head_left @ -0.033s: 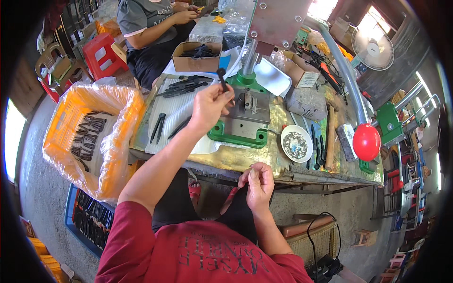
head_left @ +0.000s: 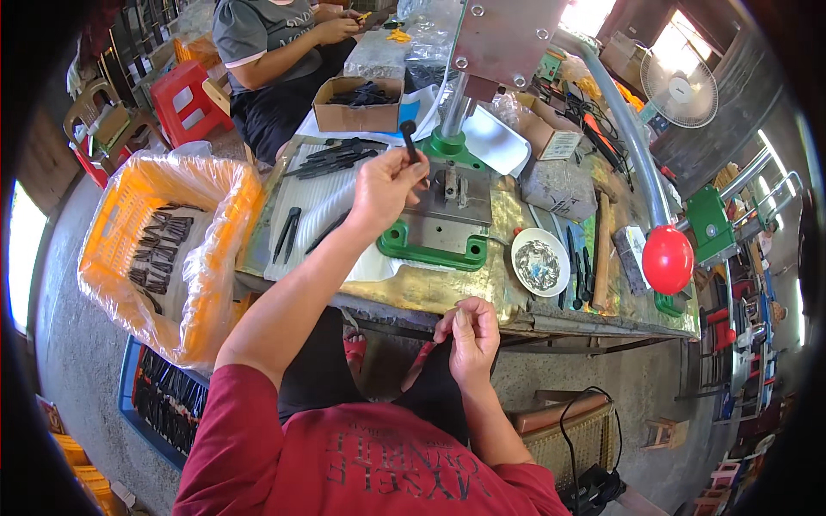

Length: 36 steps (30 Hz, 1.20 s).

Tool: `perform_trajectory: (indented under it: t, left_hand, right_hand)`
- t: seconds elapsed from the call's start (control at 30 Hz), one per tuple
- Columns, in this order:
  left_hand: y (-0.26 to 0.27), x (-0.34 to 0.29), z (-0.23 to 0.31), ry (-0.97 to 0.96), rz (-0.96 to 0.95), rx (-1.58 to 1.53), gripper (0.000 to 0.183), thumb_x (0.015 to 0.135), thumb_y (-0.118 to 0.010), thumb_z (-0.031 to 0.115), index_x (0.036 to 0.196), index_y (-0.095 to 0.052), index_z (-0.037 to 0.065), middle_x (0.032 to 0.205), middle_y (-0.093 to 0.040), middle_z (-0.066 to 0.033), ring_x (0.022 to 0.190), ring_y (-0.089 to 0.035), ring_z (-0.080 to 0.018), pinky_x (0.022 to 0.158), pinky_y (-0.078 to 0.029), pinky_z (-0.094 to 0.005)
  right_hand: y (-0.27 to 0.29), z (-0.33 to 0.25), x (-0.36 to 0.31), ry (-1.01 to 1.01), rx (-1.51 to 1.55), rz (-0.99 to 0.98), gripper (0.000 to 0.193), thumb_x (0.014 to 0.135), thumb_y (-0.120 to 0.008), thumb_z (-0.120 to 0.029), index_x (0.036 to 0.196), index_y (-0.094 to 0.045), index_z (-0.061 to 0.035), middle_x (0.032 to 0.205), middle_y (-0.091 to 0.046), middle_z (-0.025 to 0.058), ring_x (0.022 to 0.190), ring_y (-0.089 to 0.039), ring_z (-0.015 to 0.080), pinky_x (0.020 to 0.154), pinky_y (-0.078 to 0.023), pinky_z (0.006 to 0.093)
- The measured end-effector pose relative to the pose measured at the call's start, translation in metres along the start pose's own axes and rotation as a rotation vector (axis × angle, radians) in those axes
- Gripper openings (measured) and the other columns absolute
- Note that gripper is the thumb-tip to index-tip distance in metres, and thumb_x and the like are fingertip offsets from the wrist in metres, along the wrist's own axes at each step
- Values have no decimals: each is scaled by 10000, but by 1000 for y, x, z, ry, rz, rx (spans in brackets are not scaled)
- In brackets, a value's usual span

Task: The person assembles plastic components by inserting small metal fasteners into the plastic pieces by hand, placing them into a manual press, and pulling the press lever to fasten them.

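My left hand (head_left: 387, 191) pinches a slim black part with a rounded head (head_left: 409, 138), raised and tilted just left of the green-based press (head_left: 439, 236). A small metal fixture (head_left: 454, 185) sits on the press's plate, beside that hand. Below the table's front edge, close to my lap, my right hand (head_left: 470, 337) is closed with thumb against fingers; whatever it may hold is too small to make out. Beneath my left forearm, on white foam sheet (head_left: 301, 206), lie a black two-legged part (head_left: 288, 234) and a pile of similar black pieces (head_left: 331, 161).
A white bowl of small metal pieces (head_left: 540, 262) stands right of the press, near a hammer (head_left: 602, 249). The press lever ends in a red ball (head_left: 668, 261). A plastic-lined yellow crate (head_left: 172, 331) is at left. Behind the cardboard box (head_left: 357, 116), a co-worker (head_left: 267, 43) sits.
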<state>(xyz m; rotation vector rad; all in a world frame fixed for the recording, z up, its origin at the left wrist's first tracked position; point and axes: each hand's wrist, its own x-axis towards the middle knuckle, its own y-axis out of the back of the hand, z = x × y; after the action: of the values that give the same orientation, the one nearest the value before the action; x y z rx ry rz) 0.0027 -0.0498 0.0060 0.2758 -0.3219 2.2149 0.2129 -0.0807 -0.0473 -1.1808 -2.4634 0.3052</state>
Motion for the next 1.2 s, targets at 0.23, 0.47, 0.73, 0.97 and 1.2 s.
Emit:
perform_trajectory:
  t: [0.23,0.47,0.73,0.97,1.2]
  left_hand:
    - [-14,37,-18,-3,-55,114,88,773,-555,92,827,-557,22,668,-539,-4,581,-522,-53,418,-405,-155]
    - [-21,41,-19,24,-20,241,116,762,-567,114,841,-565,28,659,-536,5,570,-508,-54,420,-412,-165]
    - [-22,39,-17,1,-28,323,128,757,-574,122,852,-581,37,652,-544,11,566,-497,-48,436,-425,-177]
    - [-22,41,-19,-53,-56,447,142,750,-572,124,861,-594,37,635,-553,9,555,-492,-50,463,-434,-198]
    - [-25,36,-13,-184,-31,561,114,727,-565,92,816,-577,22,550,-493,-101,498,-440,-83,501,-395,-245]
  right_hand:
    - [9,0,-3,-3,12,20,118,844,-433,-85,937,-402,-19,666,-478,74,551,-456,113,519,-392,221]
    - [13,3,-6,-32,42,36,125,840,-435,-77,946,-402,-18,674,-481,76,555,-458,117,524,-396,224]
    - [14,4,-7,-45,49,34,122,841,-433,-76,944,-402,-19,677,-481,78,565,-460,120,531,-400,229]
    - [13,-1,-5,-25,29,49,110,836,-440,-82,923,-410,-22,662,-477,81,544,-456,127,504,-395,229]
    - [18,-33,15,208,-91,137,102,829,-441,-108,886,-421,-26,636,-467,68,509,-438,125,452,-368,223]
